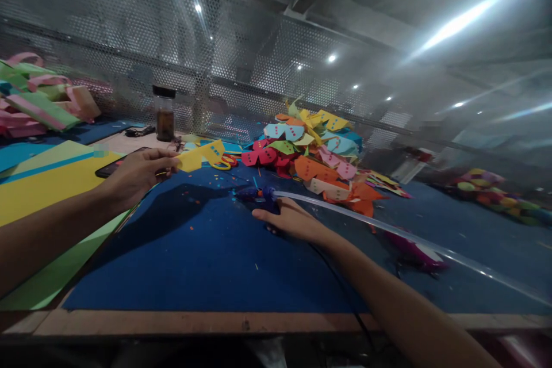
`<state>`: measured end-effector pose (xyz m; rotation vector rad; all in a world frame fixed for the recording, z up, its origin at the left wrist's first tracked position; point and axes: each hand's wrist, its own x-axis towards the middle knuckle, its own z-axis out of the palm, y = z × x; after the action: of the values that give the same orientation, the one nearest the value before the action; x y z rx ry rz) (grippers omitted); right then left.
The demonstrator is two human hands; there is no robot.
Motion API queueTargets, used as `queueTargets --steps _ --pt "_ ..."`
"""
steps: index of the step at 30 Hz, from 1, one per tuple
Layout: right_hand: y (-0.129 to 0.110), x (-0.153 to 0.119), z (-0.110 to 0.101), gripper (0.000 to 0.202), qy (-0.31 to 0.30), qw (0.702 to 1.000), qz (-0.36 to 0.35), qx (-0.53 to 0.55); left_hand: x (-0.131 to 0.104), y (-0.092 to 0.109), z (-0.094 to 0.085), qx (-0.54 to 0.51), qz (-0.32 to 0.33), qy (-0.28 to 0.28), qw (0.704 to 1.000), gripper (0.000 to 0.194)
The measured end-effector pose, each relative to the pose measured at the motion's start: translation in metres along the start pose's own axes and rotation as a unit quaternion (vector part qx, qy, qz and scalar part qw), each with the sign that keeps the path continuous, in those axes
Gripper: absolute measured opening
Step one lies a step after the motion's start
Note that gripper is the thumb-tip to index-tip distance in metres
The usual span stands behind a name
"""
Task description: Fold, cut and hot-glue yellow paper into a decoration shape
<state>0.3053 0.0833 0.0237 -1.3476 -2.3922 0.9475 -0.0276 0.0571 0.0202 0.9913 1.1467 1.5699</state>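
My left hand point(144, 172) pinches the end of a yellow paper piece point(200, 156) with blue dots, raised over the blue mat point(207, 276). Around the handle of a blue glue gun point(261, 194) my right hand point(287, 218) is closed, its palm hiding part of the grip. A long clear glue stick point(388, 227) runs from the gun's back to the right. Just beyond the gun lies a heap of coloured dotted paper shapes point(314, 155). Scissors with yellow and red handles point(224, 162) lie behind the yellow piece.
Yellow and green sheets point(52, 184) and a dark phone point(107, 168) lie at left. A jar with a black lid point(165, 118) stands at the back. Pink and green paper items point(43, 98) are piled far left. A magenta object point(416, 250) lies at right, near the glue stick.
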Motion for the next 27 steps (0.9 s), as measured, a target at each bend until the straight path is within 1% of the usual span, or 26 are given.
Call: queueTargets --steps 5,10,16,22,27 --pt "-0.002 -0.0012 -0.0008 0.04 -0.001 1.0 0.013 -0.016 -0.0032 0.0016 0.0052 -0.002 -0.002 0.015 1.0 0.04" --pt "-0.0048 -0.0025 -0.0021 0.039 -0.012 0.999 0.008 -0.032 -0.0052 0.0031 0.0081 -0.004 -0.005 0.014 1.0 0.045" --pt "-0.0045 -0.0016 -0.0018 0.037 -0.008 0.999 0.005 -0.035 -0.0054 0.0024 0.0077 0.005 -0.001 0.016 1.0 0.037" --pt "-0.008 -0.0025 -0.0011 0.036 -0.006 0.999 0.009 -0.034 -0.0039 -0.0015 0.0034 -0.002 0.007 -0.003 1.0 0.036" --pt "-0.0071 -0.0024 -0.0005 0.036 -0.009 0.999 0.011 -0.031 -0.002 -0.0035 0.0017 0.008 0.013 -0.004 1.0 0.037"
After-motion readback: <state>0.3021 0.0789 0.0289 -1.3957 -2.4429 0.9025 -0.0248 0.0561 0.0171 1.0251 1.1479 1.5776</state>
